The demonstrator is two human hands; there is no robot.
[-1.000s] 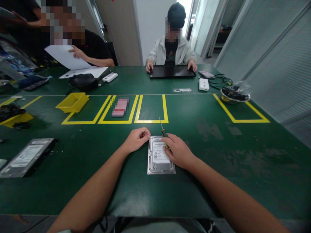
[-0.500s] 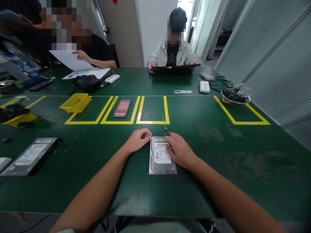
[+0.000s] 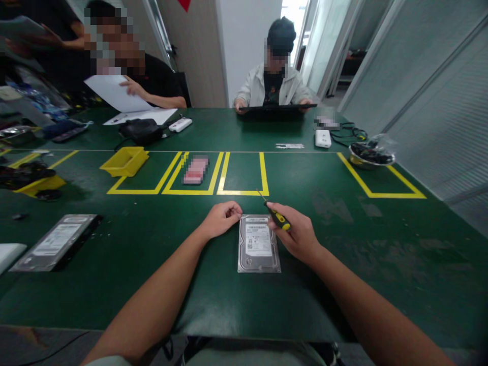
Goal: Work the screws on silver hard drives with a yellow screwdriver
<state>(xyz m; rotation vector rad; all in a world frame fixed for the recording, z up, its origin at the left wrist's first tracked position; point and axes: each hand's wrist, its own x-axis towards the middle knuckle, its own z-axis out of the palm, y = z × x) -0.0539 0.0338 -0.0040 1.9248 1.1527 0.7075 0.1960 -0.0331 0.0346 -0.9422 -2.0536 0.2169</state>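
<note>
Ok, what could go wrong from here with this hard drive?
The screwdriver, held in the right hand, has its bare tip pointing past the far edge of the hard drive; swung sideways, it might jab the left hand at the drive's far left corner. The drive lies flat on the green table with no clamp in sight, so it might slide or twist if pushed.

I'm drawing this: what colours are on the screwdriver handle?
The screwdriver handle is dark green and yellow, seen best in the head view.
</note>
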